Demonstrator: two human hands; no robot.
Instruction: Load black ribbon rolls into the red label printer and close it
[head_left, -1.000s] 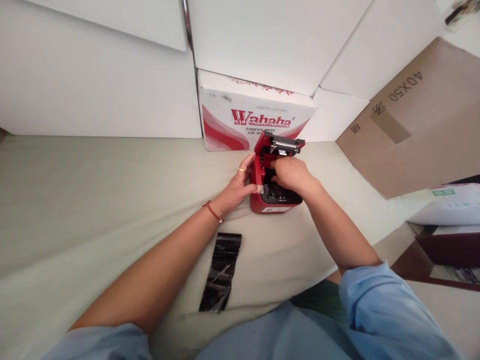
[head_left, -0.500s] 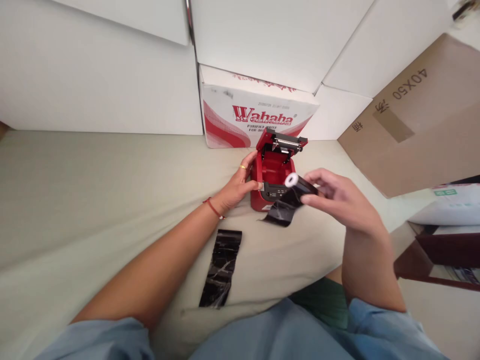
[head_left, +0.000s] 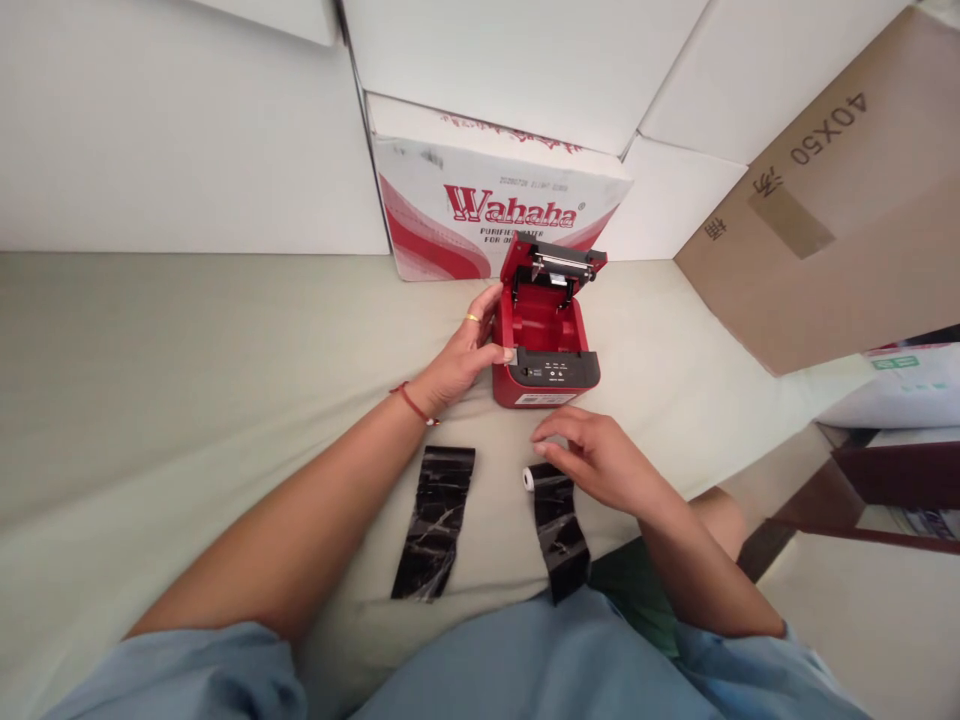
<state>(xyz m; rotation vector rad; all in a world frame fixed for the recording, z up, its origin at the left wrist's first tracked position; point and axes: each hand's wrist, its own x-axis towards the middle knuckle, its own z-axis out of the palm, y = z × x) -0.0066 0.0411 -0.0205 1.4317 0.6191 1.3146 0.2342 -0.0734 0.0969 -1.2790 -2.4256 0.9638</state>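
A small red label printer point(head_left: 546, 370) stands with its lid raised, and its red inner bay shows no roll. My left hand point(head_left: 469, 350) grips the printer's left side, thumb on the front corner and fingers round the back. Below the printer, a roll of black marbled paper point(head_left: 559, 525) lies on the cloth, its white core facing left and its loose end trailing toward me. Just above that roll hovers my right hand point(head_left: 592, 455), fingers loosely curved and apart with nothing between them. A separate black marbled strip point(head_left: 435, 525) lies flat to the left.
Behind the printer stands a white and red Wahaba carton point(head_left: 495, 215) against white panels point(head_left: 187, 130). A large brown cardboard box point(head_left: 840, 220) leans at the right. Pale green cloth point(head_left: 187, 400) covers the surface.
My right hand has brought the black roll down from beside the printer to the cloth and let it go. My left hand keeps its hold on the printer.
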